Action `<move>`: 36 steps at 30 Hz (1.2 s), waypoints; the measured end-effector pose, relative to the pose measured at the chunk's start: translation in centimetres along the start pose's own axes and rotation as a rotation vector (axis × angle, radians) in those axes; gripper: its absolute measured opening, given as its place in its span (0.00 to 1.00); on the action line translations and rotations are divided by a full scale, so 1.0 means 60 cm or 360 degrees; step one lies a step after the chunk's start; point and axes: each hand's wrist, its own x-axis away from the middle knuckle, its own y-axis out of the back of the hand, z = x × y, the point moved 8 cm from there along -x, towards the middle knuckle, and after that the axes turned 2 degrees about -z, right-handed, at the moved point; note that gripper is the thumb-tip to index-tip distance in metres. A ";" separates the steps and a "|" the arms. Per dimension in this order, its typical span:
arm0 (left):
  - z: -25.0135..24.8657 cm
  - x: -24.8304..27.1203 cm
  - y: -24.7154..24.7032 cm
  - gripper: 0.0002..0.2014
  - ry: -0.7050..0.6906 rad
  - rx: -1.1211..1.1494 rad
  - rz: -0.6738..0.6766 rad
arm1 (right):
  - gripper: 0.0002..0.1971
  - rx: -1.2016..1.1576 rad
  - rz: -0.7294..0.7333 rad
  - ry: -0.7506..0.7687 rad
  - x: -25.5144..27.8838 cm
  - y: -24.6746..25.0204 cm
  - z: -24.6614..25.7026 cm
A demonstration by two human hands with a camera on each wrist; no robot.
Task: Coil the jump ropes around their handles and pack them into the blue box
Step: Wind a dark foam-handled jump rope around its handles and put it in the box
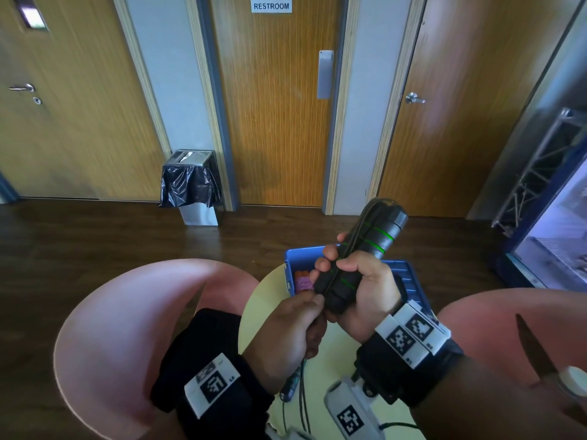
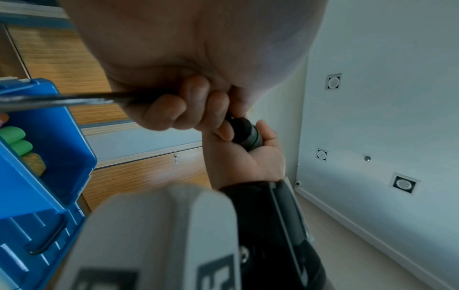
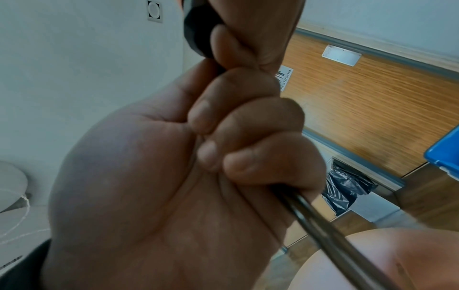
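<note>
Here we see the blue box (image 1: 409, 274) standing open on the round pale-yellow desk (image 1: 257, 312), just behind the hands. Inside it, in the head view, lie coiled bundles in orange and purple (image 1: 303, 282); in the left wrist view the same blue box (image 2: 62, 141) shows two green handles (image 2: 16, 140) with a yellowish coil beneath them. How many ropes are in there we cannot tell.

In front of the box and hiding much of its opening, the right hand (image 1: 365, 296) has its fingers and thumb curled round a pair of black handles with green rings (image 1: 359, 258), held side by side and tilted up and away to the right. Black rope (image 1: 362, 223) runs along the handles and loops over their top end. The left hand (image 1: 286, 328) sits just below, its fingers curled shut on the rope at the handles' lower end — in the right wrist view that left hand (image 3: 174, 176) fills the frame, with two dark strands (image 3: 335, 241) leaving the fist. More rope hangs down over the desk between the wrists.

Around the desk stand pink chairs (image 1: 127, 328) to either side. Beyond, on the dark wood floor, a steel bin with a black liner (image 1: 192, 185) stands beside a wooden door marked RESTROOM (image 1: 273, 122) — well apart from the desk.
</note>
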 end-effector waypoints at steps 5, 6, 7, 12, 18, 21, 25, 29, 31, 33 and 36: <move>0.004 -0.001 0.002 0.18 0.0152 -0.0018 -0.0136 | 0.19 0.0007 -0.0107 0.0103 0.000 0.001 0.004; 0.006 -0.002 0.001 0.18 0.0193 0.0002 -0.0137 | 0.19 0.0035 -0.0126 0.0123 -0.001 0.002 0.004; 0.010 -0.002 0.001 0.17 0.0235 0.0025 -0.0132 | 0.19 0.0061 -0.0135 0.0135 -0.001 0.004 0.005; 0.021 -0.004 0.001 0.13 0.0378 0.0207 -0.0017 | 0.18 0.0113 -0.0074 0.0117 0.002 0.002 0.006; 0.016 -0.004 -0.001 0.13 0.0392 0.0275 0.0092 | 0.19 -0.0003 -0.0124 0.0084 -0.003 0.006 0.008; 0.014 -0.007 0.003 0.11 0.0284 0.0161 0.0033 | 0.18 0.0014 -0.0147 0.0062 -0.006 0.008 0.008; -0.003 -0.010 0.005 0.09 0.0134 0.0083 -0.0032 | 0.14 0.0041 -0.0202 0.0081 -0.011 0.015 0.009; -0.034 -0.018 0.001 0.14 -0.0163 -0.0274 -0.0195 | 0.10 0.0226 -0.0230 0.0060 -0.010 0.023 -0.002; -0.048 -0.020 -0.007 0.10 -0.0385 -0.0455 -0.0271 | 0.08 0.0308 -0.0235 0.0012 -0.006 0.028 -0.014; -0.057 -0.017 -0.011 0.13 -0.0570 -0.0610 -0.0325 | 0.08 0.0303 -0.0262 -0.0003 -0.005 0.040 -0.021; -0.062 -0.013 -0.010 0.16 -0.0714 -0.0795 -0.0357 | 0.20 0.0400 -0.0251 -0.0188 -0.005 0.053 -0.038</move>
